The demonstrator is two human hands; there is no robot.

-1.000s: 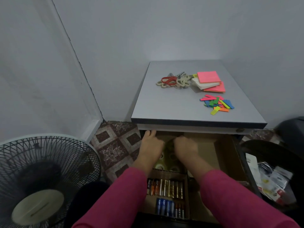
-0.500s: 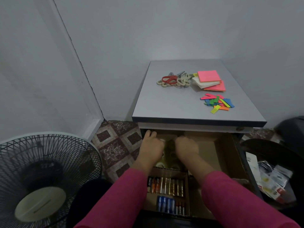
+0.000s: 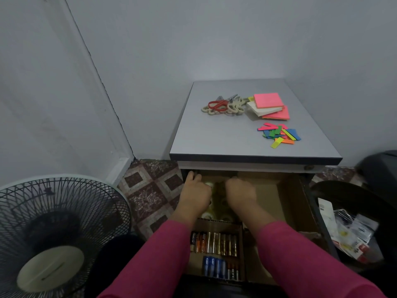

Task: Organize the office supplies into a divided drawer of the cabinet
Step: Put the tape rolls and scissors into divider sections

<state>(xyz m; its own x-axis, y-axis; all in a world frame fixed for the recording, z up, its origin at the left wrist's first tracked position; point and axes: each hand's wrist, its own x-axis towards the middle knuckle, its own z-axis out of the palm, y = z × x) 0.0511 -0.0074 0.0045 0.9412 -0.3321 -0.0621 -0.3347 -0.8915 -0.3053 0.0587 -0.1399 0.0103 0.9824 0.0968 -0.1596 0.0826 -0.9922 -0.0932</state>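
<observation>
Both hands reach into the open drawer (image 3: 287,203) below the cabinet top (image 3: 225,138); the left hand (image 3: 196,193) and right hand (image 3: 240,192) curl over tape rolls (image 3: 217,208) in its far-left compartment, but whether they grasp them I cannot tell. Batteries (image 3: 214,244) fill the nearer compartments; scissors (image 3: 221,103), sticky notes (image 3: 268,106) and coloured flags (image 3: 279,134) lie on the cabinet top.

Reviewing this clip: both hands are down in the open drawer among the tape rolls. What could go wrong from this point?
1. Both hands, left hand and right hand, crowd the tape rolls at the rear compartment, partly under the cabinet top; knuckles may knock its edge when lifting out.
2. A sleeve could drag across the batteries and scatter their rows.
3. The scissors lie tangled in pale loops; grabbing them may pull everything along.
</observation>
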